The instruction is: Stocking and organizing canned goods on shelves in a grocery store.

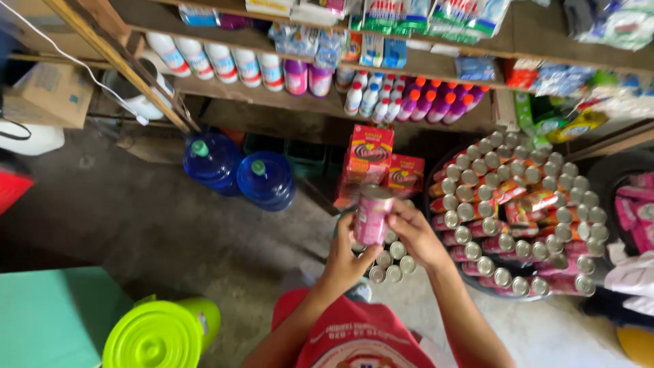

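Observation:
I hold a pink and white can (372, 213) upright in front of me with both hands. My left hand (345, 260) grips its lower part from below. My right hand (413, 232) wraps its right side. Directly under the can, several more cans (392, 264) stand on the floor with their silver tops showing. To the right, a round dark tub (430, 217) holds a heap of several similar red and pink cans (518, 211) lying on their sides.
Two blue water jugs (238, 174) stand on the concrete floor at the left. Red boxes (371, 155) sit behind the can. Wooden shelves (327, 102) carry bottles and packets. A lime green lidded bucket (160, 334) and a teal surface (48, 313) lie at lower left.

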